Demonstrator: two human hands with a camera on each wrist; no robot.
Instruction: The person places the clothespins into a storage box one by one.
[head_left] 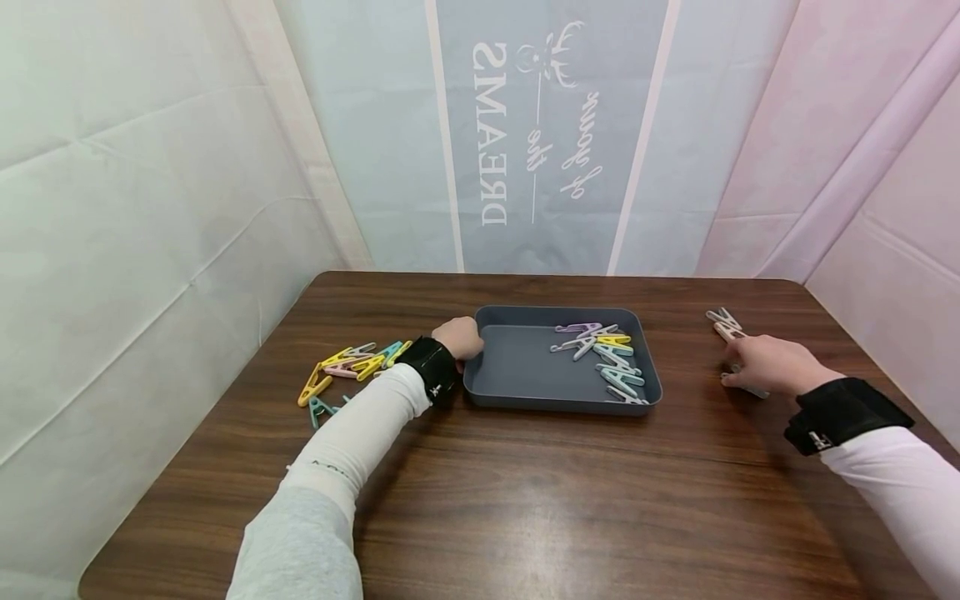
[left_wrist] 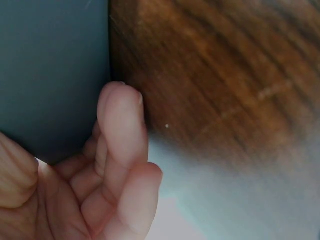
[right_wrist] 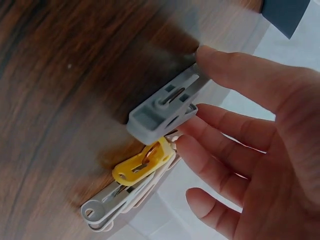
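My left hand [head_left: 459,337] grips the left wall of a dark grey tray [head_left: 562,406]. In the left wrist view its curled fingers [left_wrist: 122,125] lie along the tray's side. Over at the right, my right hand [head_left: 780,364] pinches a grey clothespin [right_wrist: 155,112] between thumb and fingers, low over the table. Right beside that one, a yellow clothespin [right_wrist: 142,162] and pale clothespins [right_wrist: 107,202] lie in a small cluster, partly covered by the hand in the head view. Inside the tray, several clothespins [head_left: 618,350] in purple, white, yellow and light green lie along the right side.
Left of the tray, a loose pile of clothespins [head_left: 367,364] in yellow, pink and blue lies on the brown wooden table [head_left: 525,500]. A green clothespin [head_left: 318,408] lies at the pile's near side, partly behind my left sleeve. Fabric curtains [head_left: 555,167] hang around the table.
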